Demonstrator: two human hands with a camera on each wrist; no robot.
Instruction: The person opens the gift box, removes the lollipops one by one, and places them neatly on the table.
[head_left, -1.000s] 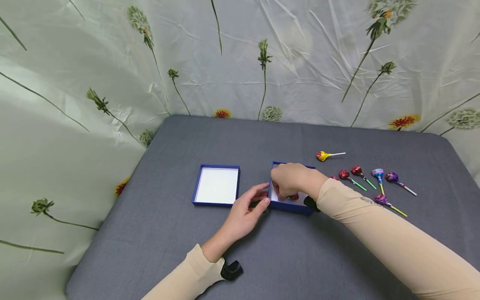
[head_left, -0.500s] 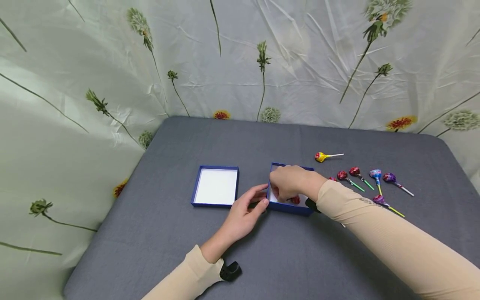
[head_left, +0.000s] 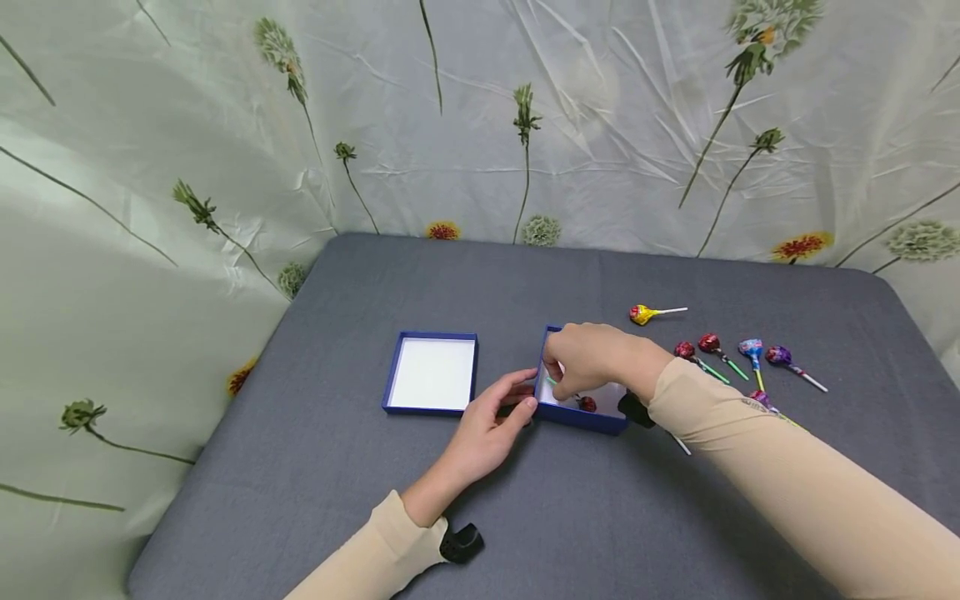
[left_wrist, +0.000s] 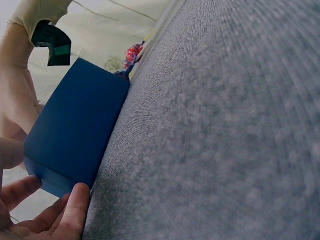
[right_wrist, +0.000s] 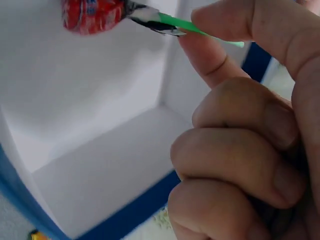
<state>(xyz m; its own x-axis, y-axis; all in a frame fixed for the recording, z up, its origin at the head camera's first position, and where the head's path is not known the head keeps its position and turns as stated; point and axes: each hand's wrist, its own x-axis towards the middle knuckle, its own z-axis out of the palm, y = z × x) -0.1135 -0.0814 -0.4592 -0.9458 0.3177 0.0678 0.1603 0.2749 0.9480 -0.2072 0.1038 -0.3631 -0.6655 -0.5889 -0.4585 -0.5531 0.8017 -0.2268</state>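
In the head view, a shallow blue box with a white inside stands on the grey table. My left hand rests its fingertips and thumb against the box's left side; the left wrist view shows the fingers at the box's end wall. My right hand reaches down into the box. In the right wrist view, its thumb and index finger pinch the green stick of a red-wrapped lollipop, whose head lies toward the box's near side. The other three fingers are curled into the palm.
A matching blue-rimmed lid lies left of the box, white inside up. Right of the box are several lollipops: a yellow one, red ones, a blue one and purple ones. My right forearm partly covers some.
My right hand has moved slightly right and up within the box, so the red lollipop's head and green stick show more. My left hand stays in place against the box.
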